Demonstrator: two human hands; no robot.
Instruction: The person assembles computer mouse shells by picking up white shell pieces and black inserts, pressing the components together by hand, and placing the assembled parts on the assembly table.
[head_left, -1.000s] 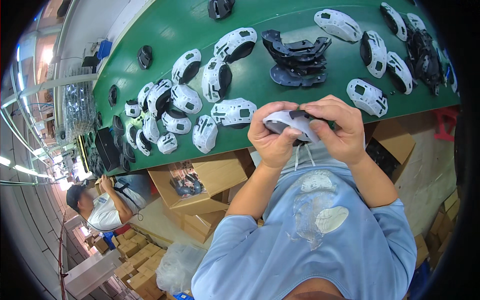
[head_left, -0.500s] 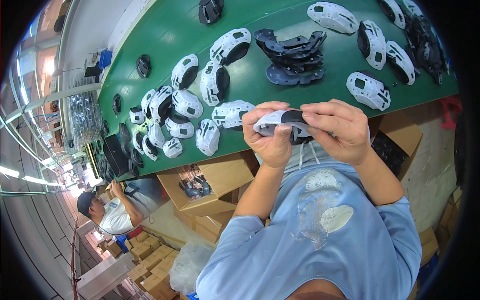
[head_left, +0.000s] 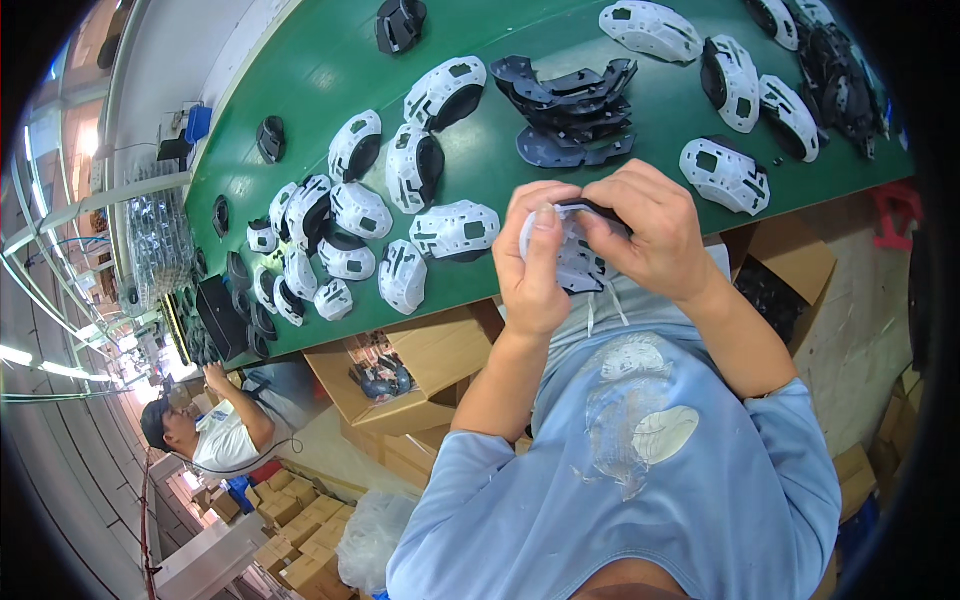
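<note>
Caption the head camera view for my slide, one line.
The left hand and right hand hold a white shell at a green table with similar shells and dark parts.

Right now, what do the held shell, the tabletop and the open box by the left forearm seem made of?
Held shell: probably rigid plastic, white; it looks thin and moulded, with small cut-outs.
Tabletop: smooth green with a soft sheen, perhaps a rubber or vinyl mat; the look leaves it open.
Open box: cardboard, matte brown, with stiff folded flaps.
</note>
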